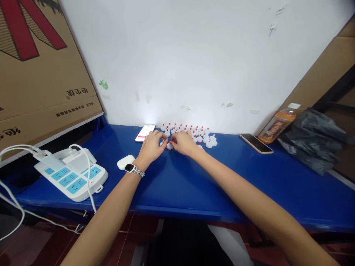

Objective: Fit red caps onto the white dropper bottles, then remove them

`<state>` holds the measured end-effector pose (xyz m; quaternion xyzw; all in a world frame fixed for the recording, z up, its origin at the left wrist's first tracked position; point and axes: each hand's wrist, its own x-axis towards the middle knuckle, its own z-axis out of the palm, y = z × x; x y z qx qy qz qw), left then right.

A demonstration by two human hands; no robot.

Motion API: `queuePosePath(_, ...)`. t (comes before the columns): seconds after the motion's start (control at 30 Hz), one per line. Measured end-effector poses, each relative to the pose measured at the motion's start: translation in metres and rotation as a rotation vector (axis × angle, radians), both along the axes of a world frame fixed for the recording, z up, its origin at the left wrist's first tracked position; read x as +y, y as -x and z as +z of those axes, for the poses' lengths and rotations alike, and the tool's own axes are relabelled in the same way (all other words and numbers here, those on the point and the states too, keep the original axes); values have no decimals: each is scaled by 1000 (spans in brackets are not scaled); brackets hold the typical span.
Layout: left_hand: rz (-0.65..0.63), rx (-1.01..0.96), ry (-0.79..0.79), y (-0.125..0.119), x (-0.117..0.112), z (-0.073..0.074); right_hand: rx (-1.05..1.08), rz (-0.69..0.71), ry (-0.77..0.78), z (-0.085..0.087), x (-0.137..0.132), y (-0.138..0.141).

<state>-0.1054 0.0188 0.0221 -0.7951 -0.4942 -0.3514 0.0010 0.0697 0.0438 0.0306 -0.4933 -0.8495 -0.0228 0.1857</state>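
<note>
Overall, we recorded a white wall (177, 62), scuffed and marked with green and pale patches, rising behind a blue table (199, 181). To the left we noted a cardboard box (41, 81) with red printing and inverted lettering. At the far right lay a crumpled black plastic bag (313, 136). On the table's left side we found a white power strip (74, 183) with blue outlet faces, chargers plugged in and white cables trailing off. A tilted bottle of orange drink (280, 123) stood beside the bag.

We observed the left hand (153, 143) and right hand (183, 142) close together near the wall, fingers bent inward and fingertips nearly meeting. Whether either set was closed on a piece, we could not tell.

A dark-screened phone (256, 143) lay near the bottle; a lit phone (146, 132) lay just beyond the left hand. We logged a white earbud case (125, 162) next to the left wrist, which wore a metal-banded watch (129, 167).

Smallest were the white caps with red tips (199, 139), grouped between hands and wall, several without visible red at the right end. One white cap (169, 146) sat between the two hands, at the fingertips.
</note>
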Motion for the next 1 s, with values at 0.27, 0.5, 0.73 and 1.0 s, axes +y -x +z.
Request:
queuePosePath(0.27,-61,-34,11,-4,-3,0,425,53,104,-3,-4,-12)
queuePosePath(0.5,-279,-102,234,-10,-7,-2,799,183,211,-1,-14,-21)
queuePosePath(0.73,-199,-42,152,-7,-12,6,70,90,-23,-3,-8,-34)
queuePosePath(1.0,-213,30,116,-10,-11,3,-231,109,-51,-8,-2,-21)
